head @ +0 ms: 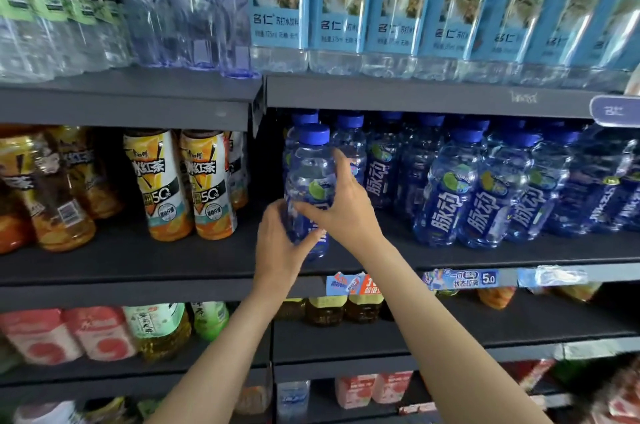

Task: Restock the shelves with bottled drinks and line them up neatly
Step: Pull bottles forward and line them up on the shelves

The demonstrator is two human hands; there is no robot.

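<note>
While both hands grip it, a blue-capped bottle (309,181) stands upright at the front left end of the middle shelf (485,253). The left hand (278,243) wraps round the bottle's lower part from the left, fingers curled about the base. The right hand (341,205) clasps the label area from the right, thumb across the front, index finger raised along the shoulder. More blue bottles (485,188) of the same kind stand in rows to its right and behind. Iced tea bottles (183,184) stand on the neighbouring shelf to the left, well apart.
</note>
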